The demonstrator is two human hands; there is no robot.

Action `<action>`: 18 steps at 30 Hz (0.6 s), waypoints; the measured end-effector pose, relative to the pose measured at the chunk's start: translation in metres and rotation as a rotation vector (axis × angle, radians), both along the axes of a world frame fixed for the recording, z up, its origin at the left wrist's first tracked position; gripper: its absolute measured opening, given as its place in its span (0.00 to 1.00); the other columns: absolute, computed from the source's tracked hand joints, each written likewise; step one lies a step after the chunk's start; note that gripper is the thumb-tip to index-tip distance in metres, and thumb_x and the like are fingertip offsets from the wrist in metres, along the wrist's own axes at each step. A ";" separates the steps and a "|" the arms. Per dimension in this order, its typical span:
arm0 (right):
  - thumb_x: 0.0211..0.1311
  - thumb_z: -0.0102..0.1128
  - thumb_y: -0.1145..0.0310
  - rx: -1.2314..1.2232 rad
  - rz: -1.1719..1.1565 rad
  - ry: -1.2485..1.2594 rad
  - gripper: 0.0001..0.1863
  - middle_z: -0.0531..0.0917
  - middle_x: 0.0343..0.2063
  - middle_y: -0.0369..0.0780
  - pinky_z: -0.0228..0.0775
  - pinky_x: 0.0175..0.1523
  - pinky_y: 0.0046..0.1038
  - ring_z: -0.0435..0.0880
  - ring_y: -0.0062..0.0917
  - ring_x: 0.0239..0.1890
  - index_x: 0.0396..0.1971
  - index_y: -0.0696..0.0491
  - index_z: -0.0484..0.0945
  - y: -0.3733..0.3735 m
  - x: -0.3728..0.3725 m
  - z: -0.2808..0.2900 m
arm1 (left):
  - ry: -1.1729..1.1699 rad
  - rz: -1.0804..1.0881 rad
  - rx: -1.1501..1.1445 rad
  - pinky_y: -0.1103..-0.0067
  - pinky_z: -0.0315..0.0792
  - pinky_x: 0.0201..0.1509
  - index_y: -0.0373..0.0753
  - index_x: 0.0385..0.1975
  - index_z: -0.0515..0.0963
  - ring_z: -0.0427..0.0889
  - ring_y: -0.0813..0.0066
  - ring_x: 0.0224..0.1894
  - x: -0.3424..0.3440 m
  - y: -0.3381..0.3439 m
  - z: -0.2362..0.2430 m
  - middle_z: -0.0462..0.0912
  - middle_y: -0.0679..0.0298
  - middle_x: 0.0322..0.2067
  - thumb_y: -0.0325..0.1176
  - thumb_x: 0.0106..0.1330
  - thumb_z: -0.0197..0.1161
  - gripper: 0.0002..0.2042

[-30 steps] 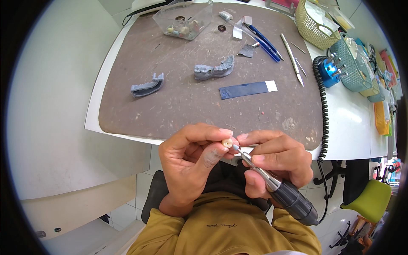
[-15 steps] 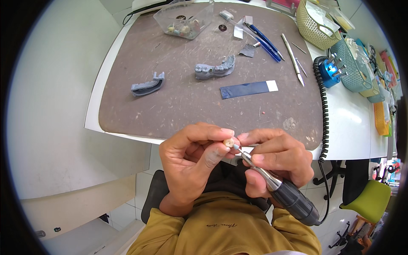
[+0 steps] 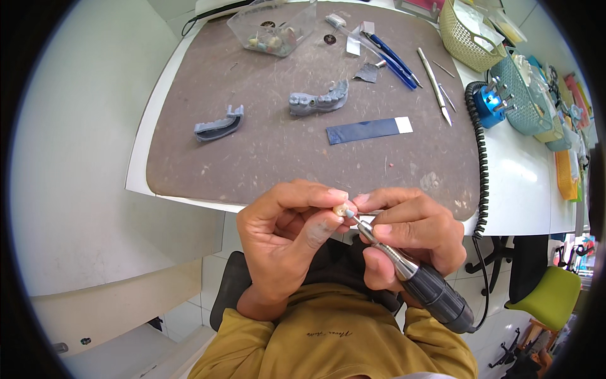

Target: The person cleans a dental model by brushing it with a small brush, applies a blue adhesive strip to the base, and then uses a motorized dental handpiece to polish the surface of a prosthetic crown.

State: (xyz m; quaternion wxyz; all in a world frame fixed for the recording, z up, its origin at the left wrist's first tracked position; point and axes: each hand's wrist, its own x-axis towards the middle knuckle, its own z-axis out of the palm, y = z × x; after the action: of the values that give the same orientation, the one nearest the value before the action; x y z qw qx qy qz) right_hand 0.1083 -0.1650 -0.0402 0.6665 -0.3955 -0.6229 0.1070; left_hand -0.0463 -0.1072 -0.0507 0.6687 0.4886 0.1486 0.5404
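Note:
Between the thumb and fingertips of my left hand [image 3: 287,230] is a small cream dental crown [image 3: 339,209]. My right hand [image 3: 416,230] grips a rotary handpiece [image 3: 429,290] with a silver neck and a black ribbed body. Its pale blue-grey tip [image 3: 350,214] meets the crown, or nearly so; the exact contact is too small to tell. Both hands are close together just off the near edge of the bench, fingertips almost meeting. Beyond them on the brown mat lie a grey dental arch model [image 3: 319,100] and a smaller grey model piece [image 3: 219,124].
A blue strip with a white end [image 3: 369,130] lies on the mat [image 3: 265,164]. Farther back are a clear tub [image 3: 271,31], blue pens [image 3: 394,60] and a knife [image 3: 434,82]. At the right stand a blue bur holder [image 3: 490,104], a coiled cord [image 3: 481,170] and baskets [image 3: 470,41].
The crown has turned slightly between my left fingertips, and the handpiece tip has shifted a little with it. Both hands otherwise keep their places.

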 end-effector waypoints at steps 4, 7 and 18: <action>0.49 0.81 0.76 0.008 0.009 0.059 0.14 0.87 0.30 0.42 0.87 0.37 0.31 0.92 0.42 0.38 0.33 0.58 0.82 -0.001 -0.001 -0.001 | -0.005 -0.010 -0.006 0.75 0.86 0.48 0.27 0.44 0.81 0.88 0.69 0.42 0.000 0.000 0.000 0.85 0.52 0.41 0.16 0.68 0.65 0.07; 0.49 0.81 0.76 -0.001 0.011 0.052 0.14 0.87 0.30 0.42 0.87 0.38 0.31 0.92 0.42 0.39 0.33 0.58 0.82 -0.002 -0.001 -0.001 | -0.007 -0.013 -0.008 0.76 0.86 0.48 0.28 0.44 0.81 0.88 0.69 0.42 0.000 0.000 0.000 0.85 0.52 0.40 0.16 0.68 0.65 0.07; 0.48 0.83 0.74 0.010 0.003 0.002 0.15 0.87 0.29 0.43 0.87 0.37 0.30 0.92 0.41 0.37 0.32 0.59 0.83 0.001 0.000 0.001 | 0.006 -0.003 0.006 0.76 0.86 0.48 0.28 0.44 0.81 0.88 0.70 0.41 -0.001 0.000 -0.001 0.86 0.52 0.40 0.16 0.68 0.65 0.07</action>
State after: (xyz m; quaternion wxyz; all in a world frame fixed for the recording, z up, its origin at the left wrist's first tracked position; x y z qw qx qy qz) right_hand 0.1085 -0.1638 -0.0393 0.6690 -0.3911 -0.6233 0.1050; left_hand -0.0469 -0.1069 -0.0513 0.6676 0.4925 0.1483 0.5383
